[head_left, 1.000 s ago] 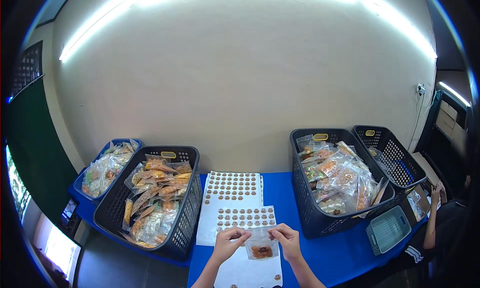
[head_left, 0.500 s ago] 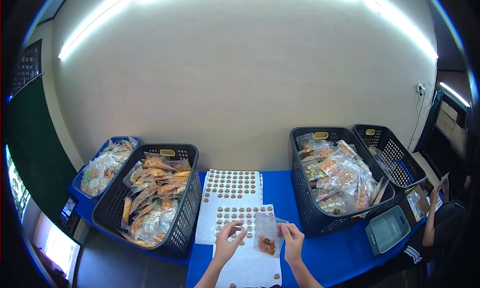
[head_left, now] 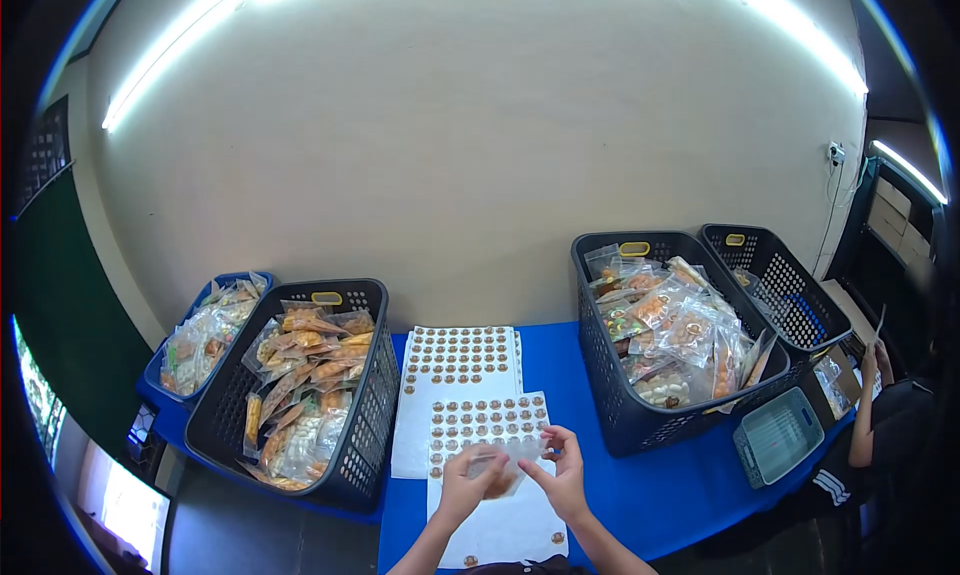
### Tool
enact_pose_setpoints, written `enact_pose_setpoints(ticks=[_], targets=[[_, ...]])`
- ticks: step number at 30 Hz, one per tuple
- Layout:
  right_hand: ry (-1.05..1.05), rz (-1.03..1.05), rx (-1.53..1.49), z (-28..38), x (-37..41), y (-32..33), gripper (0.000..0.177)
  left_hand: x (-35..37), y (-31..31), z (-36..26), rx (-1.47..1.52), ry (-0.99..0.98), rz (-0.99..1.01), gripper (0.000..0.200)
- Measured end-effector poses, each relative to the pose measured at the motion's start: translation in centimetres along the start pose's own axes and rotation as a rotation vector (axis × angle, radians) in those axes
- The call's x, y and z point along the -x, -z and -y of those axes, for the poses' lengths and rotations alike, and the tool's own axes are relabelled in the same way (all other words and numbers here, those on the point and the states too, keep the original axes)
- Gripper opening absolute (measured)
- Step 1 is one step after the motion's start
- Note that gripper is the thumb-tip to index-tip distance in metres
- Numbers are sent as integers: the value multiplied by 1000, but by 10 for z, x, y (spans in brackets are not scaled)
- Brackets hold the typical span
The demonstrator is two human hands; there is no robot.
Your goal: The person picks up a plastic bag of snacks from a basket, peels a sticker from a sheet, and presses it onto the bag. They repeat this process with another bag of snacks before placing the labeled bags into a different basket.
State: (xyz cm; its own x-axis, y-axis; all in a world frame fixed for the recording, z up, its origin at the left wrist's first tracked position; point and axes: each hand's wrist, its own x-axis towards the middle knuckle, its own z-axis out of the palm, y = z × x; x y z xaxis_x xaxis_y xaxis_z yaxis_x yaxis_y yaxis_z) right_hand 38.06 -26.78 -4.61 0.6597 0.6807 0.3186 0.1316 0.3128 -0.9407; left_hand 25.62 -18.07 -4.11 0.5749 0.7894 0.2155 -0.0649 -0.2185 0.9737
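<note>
A small clear plastic bag with orange-brown pieces point(head_left: 503, 485) is held between my two hands, above a white sheet of round stickers point(head_left: 500, 532). My left hand point(head_left: 467, 487) is closed around the bag's left side. At the upper right edge, my right hand point(head_left: 562, 480) pinches the bag with thumb and fingers. The bag is tilted, and my fingers hide part of it. Rows of round brown stickers show on the sheet beyond my hands. Under it lies another sticker sheet point(head_left: 460, 393), reaching farther back on the blue table.
Left stand a dark basket of filled bags point(head_left: 362, 415) and a blue basket point(head_left: 157, 375). At right are a second full dark basket point(head_left: 622, 415), another dark basket point(head_left: 828, 325) and a grey-green bin point(head_left: 752, 457). A person's arm point(head_left: 862, 430) shows at far right.
My left hand, open beside the bag before, has closed on it. The bag has shifted left and tilted, and my right hand has moved slightly up and left. The view has shifted slightly.
</note>
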Motion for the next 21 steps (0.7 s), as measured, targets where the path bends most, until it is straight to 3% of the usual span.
enact_pose_setpoints(ticks=[4, 5, 9, 12, 14, 21], targets=[[-179, 303, -246, -1, 0, 8, 15, 5, -8, -6, 97, 67, 75, 14], [-124, 218, -147, -2, 3, 5, 9, 5, -7, -3, 69, 107, 67, 14], [-20, 117, -104, -4, 6, 1, 6, 1, -9, 5, -28, -86, -9, 12], [-38, 51, -181, -3, 4, -2, 5, -2, -6, 9, 119, 47, -77, 9], [-24, 22, -230, -4, 2, -4, 4, -3, -6, 8, 130, 20, -115, 8], [-103, 163, -160, 0, 4, -3, 9, -2, -4, 13, 56, -73, -257, 14]])
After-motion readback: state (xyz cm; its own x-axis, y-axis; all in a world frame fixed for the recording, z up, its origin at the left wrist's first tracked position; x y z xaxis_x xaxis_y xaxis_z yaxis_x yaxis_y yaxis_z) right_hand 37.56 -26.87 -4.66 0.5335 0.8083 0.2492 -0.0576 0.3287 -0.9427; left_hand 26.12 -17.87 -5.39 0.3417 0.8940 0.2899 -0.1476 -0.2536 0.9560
